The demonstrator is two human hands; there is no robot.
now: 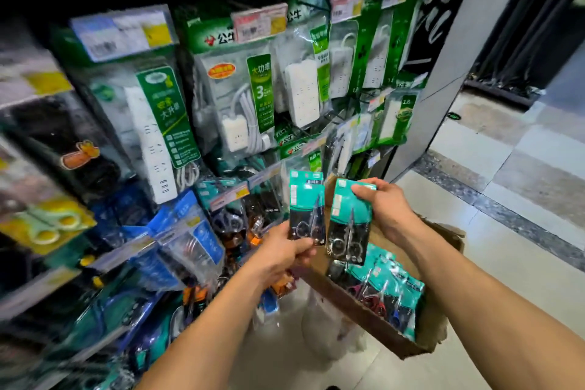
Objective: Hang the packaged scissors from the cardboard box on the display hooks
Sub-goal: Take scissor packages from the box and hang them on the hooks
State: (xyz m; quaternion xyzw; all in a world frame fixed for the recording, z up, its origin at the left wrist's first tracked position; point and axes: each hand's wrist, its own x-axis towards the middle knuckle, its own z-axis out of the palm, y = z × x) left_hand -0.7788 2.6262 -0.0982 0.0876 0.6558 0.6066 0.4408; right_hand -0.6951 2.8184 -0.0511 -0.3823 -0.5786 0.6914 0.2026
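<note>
My left hand (pixel 286 252) grips the bottom of a teal-and-black scissors pack (pixel 306 199), held upright before the display. My right hand (pixel 384 206) pinches the top of a second scissors pack (pixel 348 225), which hangs tilted just right of the first. Below them the open cardboard box (pixel 443 326) holds several more teal scissors packs (pixel 392 294). The display hooks lie behind hanging goods and I cannot make them out.
Green-packaged power strips (pixel 250 98) hang on the rack above. Blue and teal tool packs (pixel 196 237) crowd the lower left hooks with price tags (pixel 229 196). A grey pillar (pixel 443 73) stands right of the rack, and tiled floor (pixel 522 199) spreads to the right.
</note>
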